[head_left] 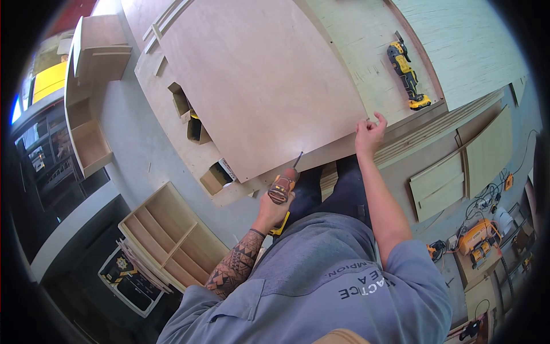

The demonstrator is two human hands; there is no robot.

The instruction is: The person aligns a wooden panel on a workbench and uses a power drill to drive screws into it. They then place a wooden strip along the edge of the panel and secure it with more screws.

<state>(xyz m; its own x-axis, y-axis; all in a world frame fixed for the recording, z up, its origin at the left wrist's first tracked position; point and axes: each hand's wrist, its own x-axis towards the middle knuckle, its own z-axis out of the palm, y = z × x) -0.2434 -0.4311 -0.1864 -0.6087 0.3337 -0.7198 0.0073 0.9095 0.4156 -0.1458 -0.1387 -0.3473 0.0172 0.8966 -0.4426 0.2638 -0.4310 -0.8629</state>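
Observation:
My left hand (276,207) is closed around the grip of a cordless drill (283,186) with a yellow-and-black body. Its long thin bit points up and away, with the tip over the near edge of a large plywood panel (258,86). My right hand (370,137) is raised at the panel's near right corner, with its fingers curled together. A tiny dark thing may be between the fingertips, but it is too small to name.
A yellow-and-black oscillating multi-tool (408,74) lies on the board at right. Small open cardboard boxes (215,179) stand along the panel's left side. A divided wooden cabinet (172,241) is at lower left. An orange compressor (480,236) and cables are at right.

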